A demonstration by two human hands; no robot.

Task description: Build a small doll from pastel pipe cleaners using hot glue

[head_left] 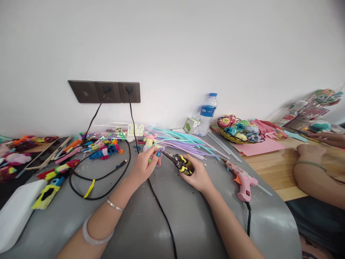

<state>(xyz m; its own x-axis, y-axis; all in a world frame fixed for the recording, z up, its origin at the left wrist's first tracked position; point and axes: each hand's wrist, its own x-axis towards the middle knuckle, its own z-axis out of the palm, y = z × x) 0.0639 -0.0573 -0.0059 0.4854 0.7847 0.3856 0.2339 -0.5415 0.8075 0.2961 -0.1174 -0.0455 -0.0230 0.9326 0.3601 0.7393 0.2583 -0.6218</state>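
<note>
Mid-frame on the grey tabletop [167, 223]: left hand [144, 166] pinching a small pastel fuzzy-wire figure [157, 148]; right hand [198, 176] clenched on yellow-and-black pliers [179, 163] (long axis pointing upper left), tip just beside the figure, jaws' gap unclear.

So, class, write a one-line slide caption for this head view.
Left hand pinches a small pastel piece while right hand holds yellow-handled pliers to it, glue gun nearby.
</note>
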